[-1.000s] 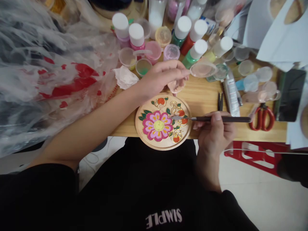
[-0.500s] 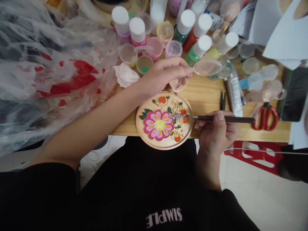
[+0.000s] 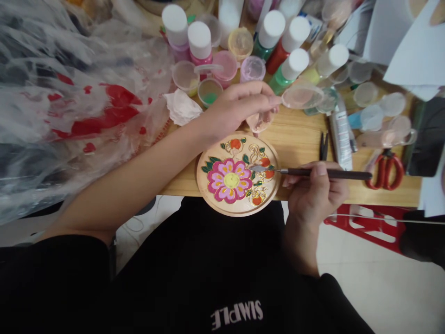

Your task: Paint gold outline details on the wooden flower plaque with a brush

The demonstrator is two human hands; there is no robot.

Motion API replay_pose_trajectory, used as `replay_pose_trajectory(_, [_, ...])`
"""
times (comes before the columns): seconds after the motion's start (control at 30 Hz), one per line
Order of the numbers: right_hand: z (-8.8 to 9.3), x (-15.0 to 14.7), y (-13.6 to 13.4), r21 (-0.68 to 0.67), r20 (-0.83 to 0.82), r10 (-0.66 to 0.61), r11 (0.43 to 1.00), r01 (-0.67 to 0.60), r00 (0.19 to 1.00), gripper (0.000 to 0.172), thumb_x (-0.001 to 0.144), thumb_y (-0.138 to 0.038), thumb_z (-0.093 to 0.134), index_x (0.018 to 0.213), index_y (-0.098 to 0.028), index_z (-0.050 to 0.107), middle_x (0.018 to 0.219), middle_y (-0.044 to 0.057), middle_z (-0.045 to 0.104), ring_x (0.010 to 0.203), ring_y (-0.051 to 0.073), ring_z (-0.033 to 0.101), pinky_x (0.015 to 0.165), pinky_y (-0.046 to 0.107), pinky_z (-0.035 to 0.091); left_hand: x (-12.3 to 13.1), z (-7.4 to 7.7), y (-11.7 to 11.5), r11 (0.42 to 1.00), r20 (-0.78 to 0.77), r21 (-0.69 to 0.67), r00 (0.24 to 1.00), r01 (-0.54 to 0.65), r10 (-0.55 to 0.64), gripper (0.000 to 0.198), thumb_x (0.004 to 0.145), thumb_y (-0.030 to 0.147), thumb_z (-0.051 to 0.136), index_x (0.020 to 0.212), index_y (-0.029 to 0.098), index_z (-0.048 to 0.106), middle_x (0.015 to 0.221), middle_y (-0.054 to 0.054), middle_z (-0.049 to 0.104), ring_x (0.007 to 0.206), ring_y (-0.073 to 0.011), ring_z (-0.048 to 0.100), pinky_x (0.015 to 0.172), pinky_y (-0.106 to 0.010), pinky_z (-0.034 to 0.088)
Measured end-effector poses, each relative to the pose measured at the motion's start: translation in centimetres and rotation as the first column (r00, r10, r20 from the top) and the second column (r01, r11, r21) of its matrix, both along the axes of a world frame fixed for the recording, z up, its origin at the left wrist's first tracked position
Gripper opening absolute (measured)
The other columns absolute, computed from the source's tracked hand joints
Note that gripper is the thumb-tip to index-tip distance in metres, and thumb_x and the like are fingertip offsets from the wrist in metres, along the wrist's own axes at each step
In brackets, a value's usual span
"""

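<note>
A round wooden disc [image 3: 238, 175] painted with a pink flower and orange fruits lies at the near edge of the wooden table [image 3: 299, 139]. My right hand [image 3: 314, 190] is closed around a thin dark-handled palette knife [image 3: 313, 172]; its metal tip rests on the disc near an orange fruit. My left hand [image 3: 236, 109] hovers just beyond the disc, pinching a small clear cup [image 3: 260, 121] whose open lid [image 3: 301, 96] sticks out to the right.
Paint bottles with white caps [image 3: 292, 65] and small pots [image 3: 209, 90] crowd the back of the table. A crumpled tissue [image 3: 181, 107], a white tube [image 3: 340, 134], black tweezers [image 3: 323, 146] and red scissors [image 3: 384, 169] lie around. Clear plastic sheeting with red marks [image 3: 69, 102] fills the left.
Hands and knife hold nearly the same pose; the knife tip has shifted slightly on the disc. The view has drifted a little.
</note>
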State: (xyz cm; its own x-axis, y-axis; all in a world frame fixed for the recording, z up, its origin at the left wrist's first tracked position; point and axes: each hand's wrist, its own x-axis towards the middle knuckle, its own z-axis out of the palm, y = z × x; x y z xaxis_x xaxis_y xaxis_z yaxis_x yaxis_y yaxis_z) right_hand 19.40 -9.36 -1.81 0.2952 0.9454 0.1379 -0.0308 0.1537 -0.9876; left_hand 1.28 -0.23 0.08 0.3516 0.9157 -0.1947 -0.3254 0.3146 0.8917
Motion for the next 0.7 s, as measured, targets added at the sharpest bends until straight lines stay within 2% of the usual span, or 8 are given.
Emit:
replay_pose_trajectory(0.17, [0.08, -0.09, -0.04, -0.031, 0.021, -0.002, 1.000, 0.003, 1.000, 0.018, 0.086, -0.031, 0.066, 0.072, -0.020, 0.064, 0.048, -0.006, 0.060, 0.040, 0.012, 0.056, 0.041, 0.025, 0.046, 0.05, 0.60, -0.19, 0.999, -0.060, -0.028, 0.998, -0.023, 0.021, 0.021, 0.091, 0.018, 0.057, 0.070, 0.013, 0.056, 0.064, 0.001, 0.058, 0.053, -0.0067, 0.053, 0.054, -0.021, 0.038])
replay_pose_trajectory(0.27, [0.06, -0.06, -0.04, -0.018, 0.017, -0.015, 1.000, 0.016, 1.000, 0.018, 0.086, -0.032, 0.066, 0.072, -0.021, 0.064, 0.046, -0.007, 0.059, 0.038, 0.012, 0.053, 0.039, 0.025, 0.044, 0.07, 0.74, -0.24, 1.000, -0.080, -0.025, 0.997, -0.018, 0.016, 0.022, 0.092, 0.018, 0.055, 0.070, 0.014, 0.055, 0.063, 0.002, 0.057, 0.051, -0.0056, 0.052, 0.052, -0.020, 0.037])
replay_pose_trajectory(0.7, [0.10, -0.20, -0.05, -0.011, -0.026, -0.015, 1.000, 0.015, 1.000, 0.018, 0.085, -0.030, 0.066, 0.072, -0.018, 0.064, 0.047, -0.006, 0.059, 0.038, 0.010, 0.054, 0.039, 0.023, 0.044, 0.04, 0.65, -0.20, 1.000, -0.028, -0.012, 1.000, 0.000, 0.000, 0.021, 0.092, 0.015, 0.054, 0.072, 0.013, 0.055, 0.064, 0.002, 0.058, 0.051, -0.0045, 0.051, 0.050, -0.018, 0.039])
